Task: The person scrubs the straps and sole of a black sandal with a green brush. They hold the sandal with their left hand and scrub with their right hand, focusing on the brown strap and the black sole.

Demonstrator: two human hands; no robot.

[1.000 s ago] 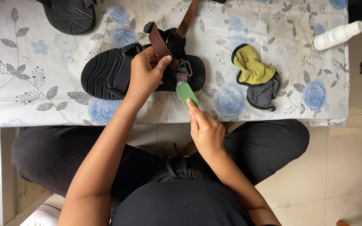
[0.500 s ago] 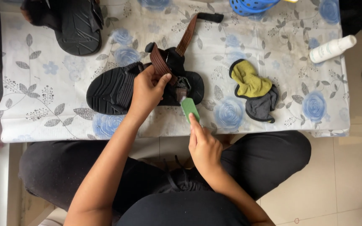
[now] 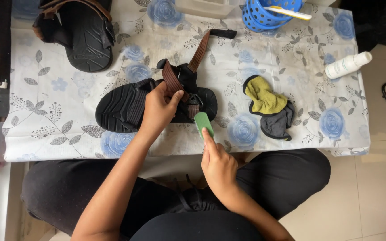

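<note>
White floral cloth with blue roses covers the table (image 3: 68, 89); against the earlier frames it sits lower in view and more of its far edge shows, where a blue basket (image 3: 264, 15) now appears. The second black sandal (image 3: 81, 33), at the far left corner, is also seen more fully than before.

The black sandal (image 3: 126, 105) being worked on lies near the table's near edge, roughly centred. Long axis runs left to right; sole flat on the cloth, the end with the brown straps to the right. One brown strap (image 3: 199, 49) trails away from it toward the far side, tipped black. Its place and heading match the earlier frames.

Yellow and grey cloth (image 3: 271, 107) lies bunched just right of the sandal, apart from it. A white bottle (image 3: 347, 64) lies on its side near the right edge.

Left hand (image 3: 159, 109) rests over the sandal's middle as before, thumb and fingers pinching a folded brown strap loop (image 3: 171, 80) and holding it up.

Right hand (image 3: 217, 163) holds a small green brush (image 3: 203, 122), fingers closed round its handle and the index finger laid straight along its back. The brush head touches the sandal's near right edge, beside the strap anchor; it stands a little nearer the sandal than a second ago.
</note>
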